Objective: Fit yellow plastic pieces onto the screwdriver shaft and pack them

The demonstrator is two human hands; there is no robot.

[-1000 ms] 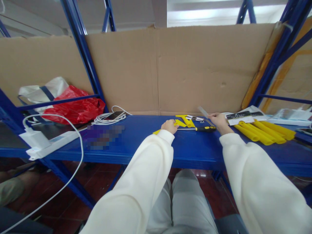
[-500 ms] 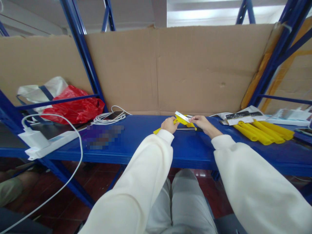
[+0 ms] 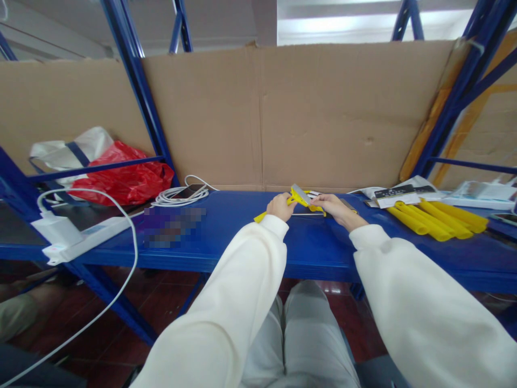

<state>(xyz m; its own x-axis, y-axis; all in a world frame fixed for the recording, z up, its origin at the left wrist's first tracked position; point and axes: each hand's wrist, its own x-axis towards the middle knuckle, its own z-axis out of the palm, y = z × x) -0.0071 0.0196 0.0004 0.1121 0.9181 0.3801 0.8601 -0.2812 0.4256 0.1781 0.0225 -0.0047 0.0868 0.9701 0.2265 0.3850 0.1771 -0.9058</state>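
My left hand point(image 3: 279, 207) is closed around the yellow part of a scraper head point(image 3: 299, 196), which has a flat grey blade along its upper side. At the head's right end, the fingers of my right hand point(image 3: 333, 207) are pinched together against it; what exactly lies between the fingertips is too small to tell. Below the hands runs a thin metal rod point(image 3: 307, 215) with yellow ends. Just behind my right hand a small dark flat object point(image 3: 348, 205) shows in part.
Yellow tubes point(image 3: 434, 218) lie at the right beside a black-and-white packet point(image 3: 406, 193). To the left are a power strip point(image 3: 95, 237), a coiled white cable point(image 3: 177, 196) and a red plastic bag point(image 3: 125, 172). Cardboard point(image 3: 323, 118) stands behind the blue table point(image 3: 242, 237).
The scraper head has tilted slightly, so its blade turns from bright white to grey. My right hand has shifted a little left and down, uncovering the dark object behind it.
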